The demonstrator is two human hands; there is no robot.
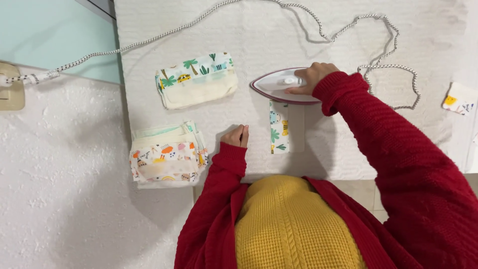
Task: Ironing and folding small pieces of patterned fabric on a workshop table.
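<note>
**Now: iron on the printed strip**

Here your right hand (312,77) wraps its grip around the handle of the white iron with the dark red rim (279,87), which rests on the top end of the narrow animal-printed fabric strip (280,132) on the white padded surface (328,35). Your left hand (236,135) lies curled into a loose fist on the surface, at nine o'clock from the strip, holding nothing. A speckled cord (348,25) loops at twelve o'clock. Folded printed cloth stacks (196,79) lie at ten o'clock.
</note>
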